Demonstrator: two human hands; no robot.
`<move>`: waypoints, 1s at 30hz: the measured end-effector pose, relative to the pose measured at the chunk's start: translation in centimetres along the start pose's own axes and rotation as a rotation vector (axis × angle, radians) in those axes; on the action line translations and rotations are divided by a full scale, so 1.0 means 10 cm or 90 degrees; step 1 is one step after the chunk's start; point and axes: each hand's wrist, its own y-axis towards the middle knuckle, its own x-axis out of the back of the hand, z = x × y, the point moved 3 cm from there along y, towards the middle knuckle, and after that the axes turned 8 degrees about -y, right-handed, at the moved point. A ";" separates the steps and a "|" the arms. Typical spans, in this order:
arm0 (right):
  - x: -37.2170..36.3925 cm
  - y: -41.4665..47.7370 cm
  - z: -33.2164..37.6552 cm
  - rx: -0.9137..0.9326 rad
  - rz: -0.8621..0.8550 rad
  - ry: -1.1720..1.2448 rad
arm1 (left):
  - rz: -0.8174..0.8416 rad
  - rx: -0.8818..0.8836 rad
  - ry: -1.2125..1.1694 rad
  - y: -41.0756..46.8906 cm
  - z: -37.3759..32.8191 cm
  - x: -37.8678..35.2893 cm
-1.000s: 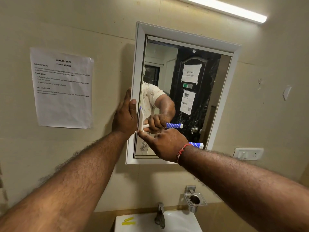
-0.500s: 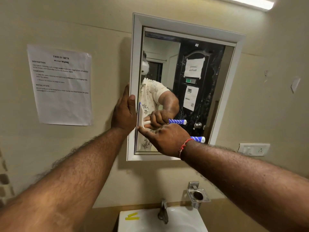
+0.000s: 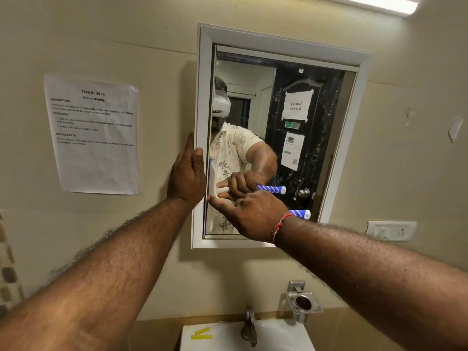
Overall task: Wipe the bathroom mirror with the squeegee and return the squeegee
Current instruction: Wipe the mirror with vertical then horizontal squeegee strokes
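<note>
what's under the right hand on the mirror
The right hand grips the squeegee. Its blue-and-white striped handle end pokes out past the wrist, and its white blade sits upright against the mirror near the left frame edge. The hand covers the handle's middle.

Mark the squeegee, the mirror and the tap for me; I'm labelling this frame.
squeegee (image 3: 300,214), head view, on its blue-striped handle end.
mirror (image 3: 364,102), head view, on its white frame, right side.
tap (image 3: 249,328), head view, on its metal body.
</note>
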 end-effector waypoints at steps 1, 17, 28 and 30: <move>-0.02 -0.02 0.00 0.005 -0.004 0.003 | 0.001 0.000 0.002 0.00 0.01 0.00; -0.22 -1.53 -0.84 -0.111 0.187 -0.061 | -0.023 -0.002 0.020 0.01 0.06 -0.04; -0.27 -1.70 -0.90 -0.134 0.204 -0.075 | -0.023 -0.022 0.031 0.00 0.09 -0.05; -0.22 -1.70 -0.86 -0.170 0.172 -0.052 | -0.025 -0.013 0.036 0.00 0.08 -0.05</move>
